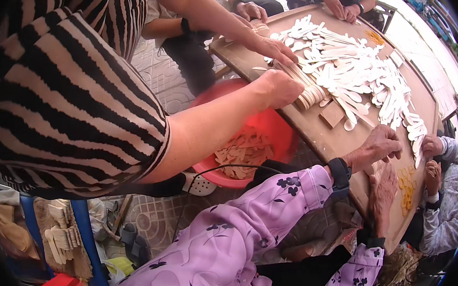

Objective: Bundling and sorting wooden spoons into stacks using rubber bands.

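Note:
My left hand (377, 146), in a purple flowered sleeve with a black wristband, rests palm down on the near edge of the brown wooden table (321, 135), fingers apart. Just below it my right hand (384, 196) curls around a small stack of pale wooden spoons (377, 170) held against the table edge. A wide pile of flat wooden spoons (353, 67) covers the table beyond my hands. Small yellow wooden pieces (407, 188) lie to the right of my right hand.
A person in a striped top stands close on the left, both hands (281, 84) pressing a row of stacked spoons (307, 93). A red basin (271, 128) holding spoons sits under the table edge. Other people's hands (337, 5) work at the far side, and another person (452, 205) sits at right.

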Available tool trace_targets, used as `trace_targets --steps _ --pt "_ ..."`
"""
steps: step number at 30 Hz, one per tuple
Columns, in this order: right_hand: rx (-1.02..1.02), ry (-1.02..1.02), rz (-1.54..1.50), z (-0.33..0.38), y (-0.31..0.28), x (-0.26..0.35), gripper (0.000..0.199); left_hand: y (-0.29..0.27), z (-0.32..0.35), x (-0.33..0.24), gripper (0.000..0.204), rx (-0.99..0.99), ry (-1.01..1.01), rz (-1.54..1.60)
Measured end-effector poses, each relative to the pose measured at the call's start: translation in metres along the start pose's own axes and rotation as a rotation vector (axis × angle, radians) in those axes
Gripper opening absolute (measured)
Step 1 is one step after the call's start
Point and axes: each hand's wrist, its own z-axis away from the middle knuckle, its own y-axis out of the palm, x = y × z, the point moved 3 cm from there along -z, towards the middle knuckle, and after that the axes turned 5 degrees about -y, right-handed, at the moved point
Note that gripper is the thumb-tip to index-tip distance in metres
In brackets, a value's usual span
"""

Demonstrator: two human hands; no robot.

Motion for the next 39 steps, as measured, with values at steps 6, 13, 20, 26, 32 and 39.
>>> trace_targets --steps 6,13,20,26,32,39 --pt "0.011 0.024 0.03 -0.003 0.001 -0.004 0.063 0.0 -0.001 -0.001 0.02 0.023 0.006 0.0" --pt "-0.002 -0.005 0.059 -0.005 0.012 -0.014 0.065 0.001 0.0 -0.002 0.023 0.021 -0.001 -0.011" --pt "0.006 0.009 0.055 -0.005 0.008 -0.01 0.065 0.001 0.003 -0.004 0.023 0.031 0.024 -0.011" --pt "0.006 0.008 0.041 -0.004 0.008 -0.008 0.064 0.002 0.002 -0.001 0.021 0.028 -0.011 0.004" --pt "-0.003 -0.005 0.041 -0.003 0.007 -0.009 0.065 0.004 0.003 0.0 0.02 0.023 0.01 0.013" --pt "0.017 0.021 0.037 -0.003 0.007 -0.01 0.065 0.004 0.001 0.002 0.021 0.04 0.013 -0.019"
